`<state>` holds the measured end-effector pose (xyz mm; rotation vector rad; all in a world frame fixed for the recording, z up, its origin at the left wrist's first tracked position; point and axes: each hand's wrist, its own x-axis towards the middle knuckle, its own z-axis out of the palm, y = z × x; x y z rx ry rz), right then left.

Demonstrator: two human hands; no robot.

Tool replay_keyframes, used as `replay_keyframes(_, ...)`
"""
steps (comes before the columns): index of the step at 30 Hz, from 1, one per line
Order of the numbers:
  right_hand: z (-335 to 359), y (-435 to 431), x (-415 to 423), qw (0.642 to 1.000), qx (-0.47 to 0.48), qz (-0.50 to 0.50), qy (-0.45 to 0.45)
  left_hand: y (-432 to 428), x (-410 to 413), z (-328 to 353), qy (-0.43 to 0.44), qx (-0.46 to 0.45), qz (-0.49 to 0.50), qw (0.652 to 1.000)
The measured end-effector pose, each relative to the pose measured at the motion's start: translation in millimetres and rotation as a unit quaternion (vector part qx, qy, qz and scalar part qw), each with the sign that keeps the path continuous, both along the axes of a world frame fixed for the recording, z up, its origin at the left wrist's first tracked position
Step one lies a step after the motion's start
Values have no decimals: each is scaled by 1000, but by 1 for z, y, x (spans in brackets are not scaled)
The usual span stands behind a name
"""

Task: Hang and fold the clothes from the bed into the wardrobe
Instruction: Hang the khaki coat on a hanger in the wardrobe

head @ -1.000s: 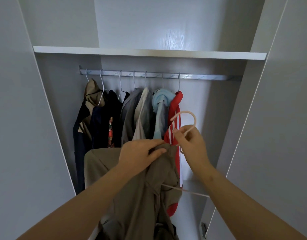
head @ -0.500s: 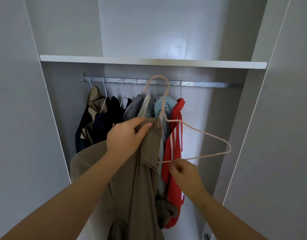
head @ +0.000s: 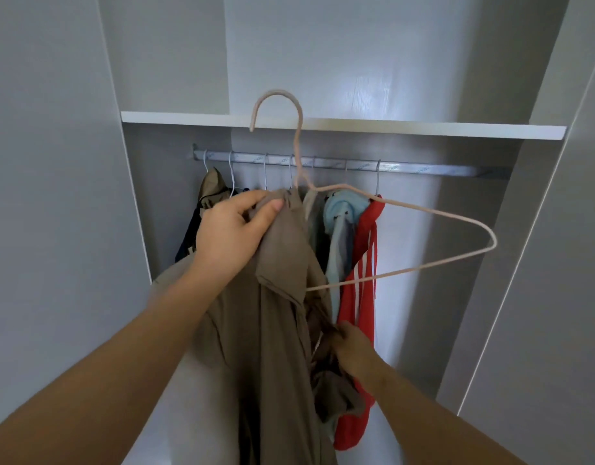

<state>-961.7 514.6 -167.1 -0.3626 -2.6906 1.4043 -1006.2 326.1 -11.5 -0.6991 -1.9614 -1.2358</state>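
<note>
Head view shows the tan shirt (head: 279, 330) held up in front of the open wardrobe, not yet hung. The left hand (head: 235, 236) pinches its top between thumb and fingers at the neck of the hanger (head: 298, 142). The right hand (head: 354, 344) is lower and to the right, its fingers buried in a bunched fold and apparently curled round it. Only the hanger's left side seems to be inside the shirt; its right arm juts out bare across the red top (head: 359, 297) hanging farther back. That looks like the main risk: with cloth on one shoulder only, the shirt could slide off once the left pinch lets go, or tip the hanger askew on the rail (head: 440, 169). The bare arm might also snag the red top or the blue piece beside it while going in. The hook sits high, level with the shelf (head: 356, 127) edge, so it would need lowering or it may knock the board. Free rail lies to the right; aiming left would crowd the clothes already there.
</note>
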Motion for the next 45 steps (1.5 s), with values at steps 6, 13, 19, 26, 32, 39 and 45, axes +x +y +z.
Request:
replay_keyframes(6, 14, 26, 10, 989, -4, -44, 140, -32, -27, -7, -39, 50, 17, 998)
replay_keyframes(13, 6, 51, 21, 977, 208, -16, -47, -41, -37, -10, -24, 34, 6, 999)
replay_keyframes(19, 13, 64, 17, 981, 25, -175, -80, -59, -34, -20, -23, -6, -4, 1000)
replay_keyframes(26, 37, 59, 11, 925, -341, -153, -72, -81, -25, -33, 45, -124, 75, 988)
replay_keyframes(32, 53, 62, 12, 935, -318, -136, -76, -97, -15, -38, 54, -144, 103, 983)
replay_keyframes(39, 61, 44, 11, 981, -149, -116, 35, -90, -4, -49, 84, -239, 149, 956)
replay_keyframes(45, 72, 7, 5, 977, -95, -125, 141, -53, 9, -65, 84, -258, 162, 949)
